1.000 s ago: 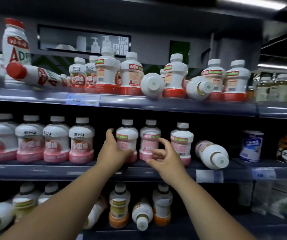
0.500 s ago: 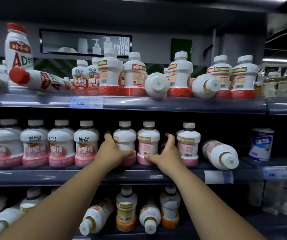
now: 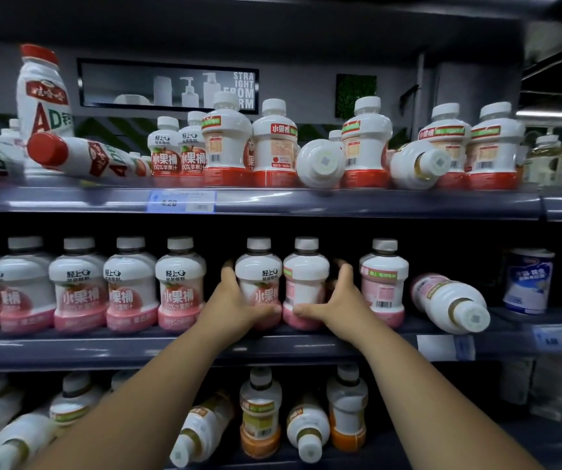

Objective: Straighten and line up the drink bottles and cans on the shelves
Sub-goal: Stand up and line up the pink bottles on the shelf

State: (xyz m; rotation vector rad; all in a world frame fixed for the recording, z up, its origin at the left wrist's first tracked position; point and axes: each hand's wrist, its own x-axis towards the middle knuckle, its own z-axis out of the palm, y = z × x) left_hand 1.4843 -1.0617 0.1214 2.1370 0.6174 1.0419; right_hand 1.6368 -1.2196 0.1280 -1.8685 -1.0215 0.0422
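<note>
Pink bottles [image 3: 130, 286] stand upright in a neat row at the left of the middle shelf [image 3: 103, 347], labels out, shoulder to shoulder. Above them on the top shelf [image 3: 306, 201], a red-capped bottle [image 3: 82, 157] lies flat on its side in front of a tall AD bottle [image 3: 43, 93] that stands upright.

Now to the centre, across a gap from that row. The left hand [image 3: 235, 307] has its thumb across the lower front of a label-front bottle [image 3: 259, 283], with the fingers curled round its far left side in a firm grip. Touching it stands the turned bottle [image 3: 305, 283], its printed face swung away to the side. The right hand [image 3: 335, 301] wraps that one in the same way, thumb over the pink base and fingers hooked round the right side. Both held bottles are upright, and the two thumb tips are close together.

On the top shelf above the right hand, an end-on bottle [image 3: 320, 162] lies among the standing red-banded ones.

Further right on the middle shelf, a lone pink bottle [image 3: 383, 283] stands just beside the right hand, barcode facing out. Next to it a toppled bottle [image 3: 449, 303] lies on its side with its cap toward us. At the far right a blue-and-white cup [image 3: 529, 279] stands upright, apart from the rest.
</note>
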